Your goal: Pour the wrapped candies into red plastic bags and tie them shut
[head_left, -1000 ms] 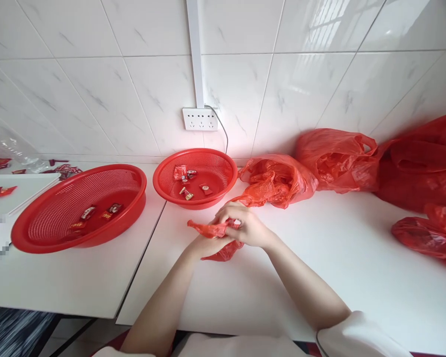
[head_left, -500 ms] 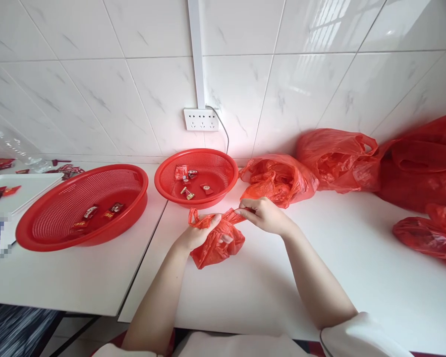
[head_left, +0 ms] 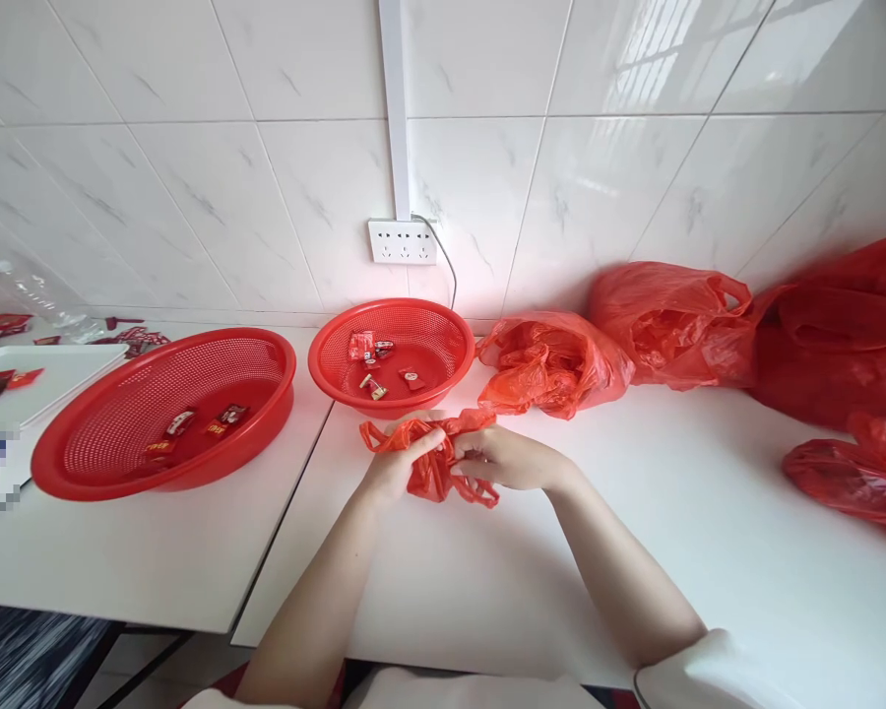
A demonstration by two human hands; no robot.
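A crumpled red plastic bag (head_left: pixel 429 477) is between my two hands, just above the white table in front of the smaller basket. My left hand (head_left: pixel 397 465) grips its left side, thumb laid over the plastic and a loop of the bag sticking out to the left. On the other side, my right hand (head_left: pixel 503 457) has its fingers bent and pinched into the bag's folds, with a handle loop hanging below them. The plastic hides several fingertips, and what the bag contains cannot be seen.
A red perforated basket (head_left: pixel 391 313) with several small wrapped packets stands by the wall. A larger red basket (head_left: pixel 266 414) is to the left, beside a white tray (head_left: pixel 66 379). Red plastic bags (head_left: pixel 561 364) line the right side. A socket strip (head_left: pixel 403 242) is on the wall.
My right hand has moved left and down, closer to my left hand. The bag is more bunched up, and a handle loop now hangs below my right fingers.
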